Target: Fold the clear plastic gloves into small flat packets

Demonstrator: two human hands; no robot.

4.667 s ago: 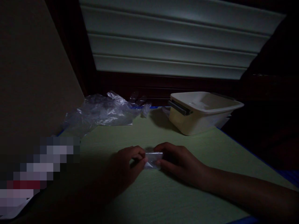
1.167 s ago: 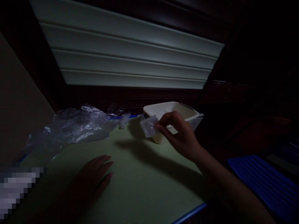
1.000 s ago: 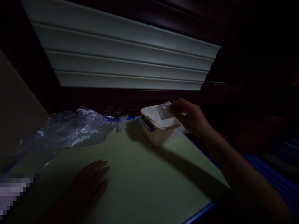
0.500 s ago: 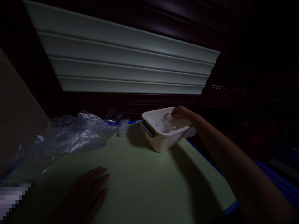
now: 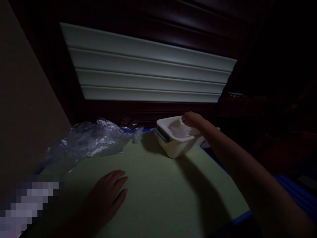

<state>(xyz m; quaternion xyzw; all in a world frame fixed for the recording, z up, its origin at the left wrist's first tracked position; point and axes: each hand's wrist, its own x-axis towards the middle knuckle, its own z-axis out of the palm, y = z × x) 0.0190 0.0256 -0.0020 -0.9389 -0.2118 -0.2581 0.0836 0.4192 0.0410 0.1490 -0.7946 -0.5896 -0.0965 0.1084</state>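
A cream plastic box (image 5: 176,150) with a grey latch handle on its near left side stands on the far part of the green tabletop. My right hand (image 5: 192,119) reaches over its rim with the fingers closed. They pinch a translucent white plastic piece (image 5: 180,129), which is inside the box; its exact kind is too dim to tell. Over the near left part of the table is my left hand (image 5: 110,190), holding nothing, its fingers stretched and apart.
Crumpled clear plastic sheeting (image 5: 91,140) lies along the table's far left side. A slatted pale panel in a dark wooden frame (image 5: 153,114) rises behind the table. Blue edging (image 5: 241,218) runs round the tabletop (image 5: 153,188). A blurred patch covers the lower left corner.
The view has shifted, so the table and box appear slightly to the right. My right hand stays at the box, and the translucent piece under it has changed position. My left hand remains open.
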